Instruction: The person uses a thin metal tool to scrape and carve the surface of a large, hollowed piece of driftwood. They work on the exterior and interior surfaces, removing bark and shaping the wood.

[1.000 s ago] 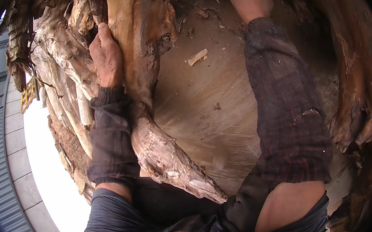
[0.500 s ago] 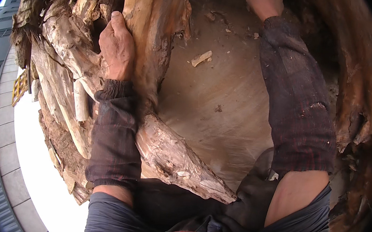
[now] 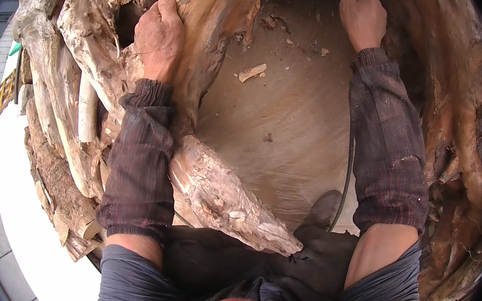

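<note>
My left hand (image 3: pixel 158 40) is closed against the weathered wood at the left, its thumb pointing away from me and its other fingers hidden. Right beside it runs a smooth orange-brown trunk (image 3: pixel 212 13). A rough, pale pointed wood piece (image 3: pixel 229 200) lies below that trunk, its tip near my lap. At the far right of the floor, my right hand (image 3: pixel 363 19) is curled closed near the top edge. Something small and light shows at its fingers, but I cannot make out what it is. Dark knitted sleeves cover both forearms.
Gnarled wood (image 3: pixel 462 86) curves along the right side. A stack of pale branches (image 3: pixel 88 109) stands at the left. On the brown floor (image 3: pixel 267 130) lie a wood chip (image 3: pixel 252 73) and crumbs. A dark green cord (image 3: pixel 347 174) runs beside my shoe (image 3: pixel 325 208).
My right hand has come nearer and shows more fully. My left hand stays at the wood while the view has shifted. The cord beside my right forearm now shows.
</note>
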`<state>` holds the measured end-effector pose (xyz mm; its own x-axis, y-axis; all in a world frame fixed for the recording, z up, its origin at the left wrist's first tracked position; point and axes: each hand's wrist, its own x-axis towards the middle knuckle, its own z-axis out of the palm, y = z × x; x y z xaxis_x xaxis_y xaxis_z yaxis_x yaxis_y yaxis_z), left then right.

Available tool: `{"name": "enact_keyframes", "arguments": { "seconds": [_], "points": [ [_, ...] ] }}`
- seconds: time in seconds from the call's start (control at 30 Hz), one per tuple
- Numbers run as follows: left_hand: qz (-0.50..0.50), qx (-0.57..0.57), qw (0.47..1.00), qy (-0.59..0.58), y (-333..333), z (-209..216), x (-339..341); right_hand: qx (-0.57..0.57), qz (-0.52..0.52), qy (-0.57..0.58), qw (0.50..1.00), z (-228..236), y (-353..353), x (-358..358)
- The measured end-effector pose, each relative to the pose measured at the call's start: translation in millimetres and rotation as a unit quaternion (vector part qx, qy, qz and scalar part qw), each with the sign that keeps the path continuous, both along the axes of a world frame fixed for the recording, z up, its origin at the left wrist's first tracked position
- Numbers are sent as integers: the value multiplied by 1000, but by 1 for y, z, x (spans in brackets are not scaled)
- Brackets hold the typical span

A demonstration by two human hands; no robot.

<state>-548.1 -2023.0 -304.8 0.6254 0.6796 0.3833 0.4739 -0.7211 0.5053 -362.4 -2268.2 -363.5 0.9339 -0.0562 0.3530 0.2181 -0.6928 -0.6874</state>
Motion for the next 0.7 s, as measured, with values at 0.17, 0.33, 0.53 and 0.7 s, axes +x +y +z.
{"name": "enact_keyframes", "arguments": {
  "seconds": [0.17,0.33,0.53,0.7],
  "points": [
    [-26,-2,1000,-9,0,0,0,47,25,23,998,-21,27,40],
    [-44,-24,998,-35,0,1,-1,-21,53,31,998,-38,22,31],
    [-18,-3,1000,-17,8,-9,0,-23,3,66,998,-10,-5,-2],
    [4,-5,1000,-4,8,-6,-2,7,-5,52,999,9,9,7]
  ]
}}
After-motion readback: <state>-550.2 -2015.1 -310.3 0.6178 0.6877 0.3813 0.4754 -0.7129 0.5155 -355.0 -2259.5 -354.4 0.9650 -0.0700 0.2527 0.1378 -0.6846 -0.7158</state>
